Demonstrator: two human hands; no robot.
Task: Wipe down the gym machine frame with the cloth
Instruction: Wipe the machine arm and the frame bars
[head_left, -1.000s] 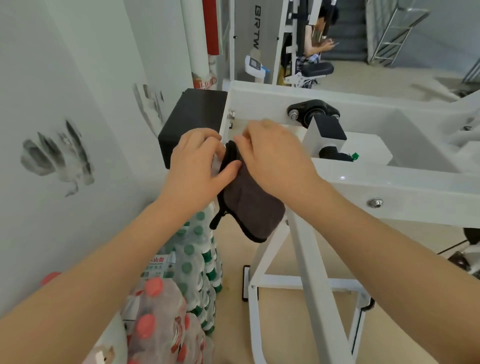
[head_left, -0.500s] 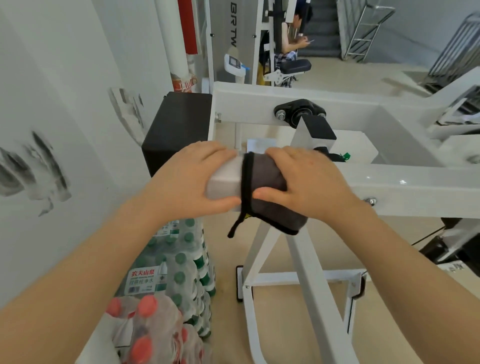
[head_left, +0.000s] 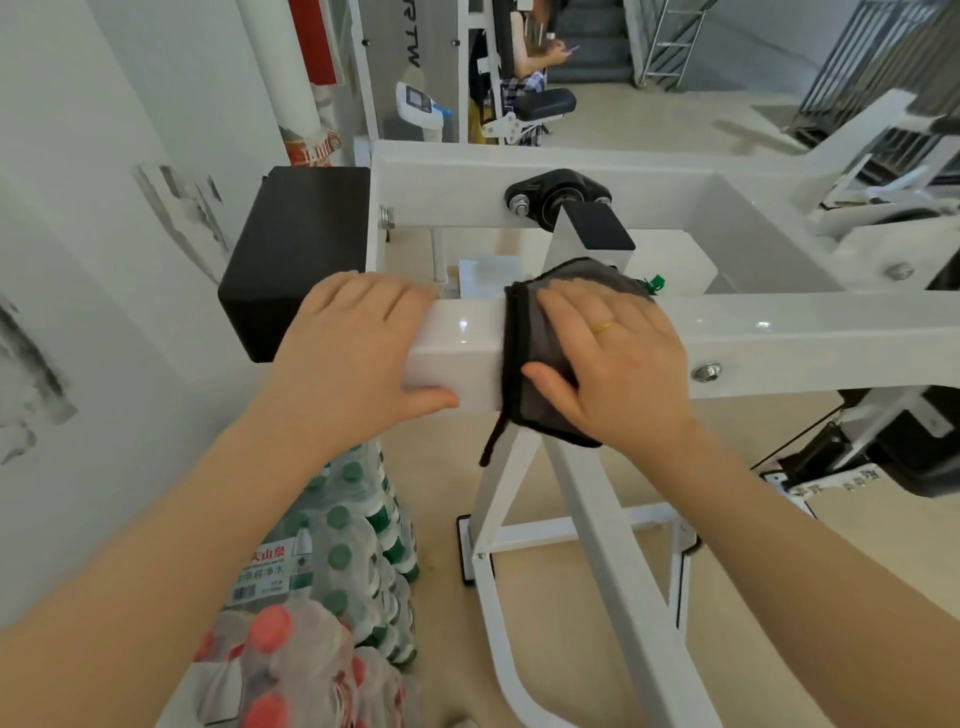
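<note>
**Cloth on the beam, wipe under way**

White frame (head_left: 779, 332) fills the view. Left hand (head_left: 353, 358) clasps the beam end; right hand (head_left: 618, 364) wraps the grey cloth (head_left: 540, 358) over it. Risk: the dangling cord may snag, or the folded cloth slip.

A cloth (head_left: 545, 358) drapes over a gym machine frame (head_left: 810, 332) beam, under the right hand (head_left: 618, 364); the left hand (head_left: 353, 358) rests at its nine o'clock; bottled-water packs (head_left: 337, 571) sit below at seven o'clock.
</note>
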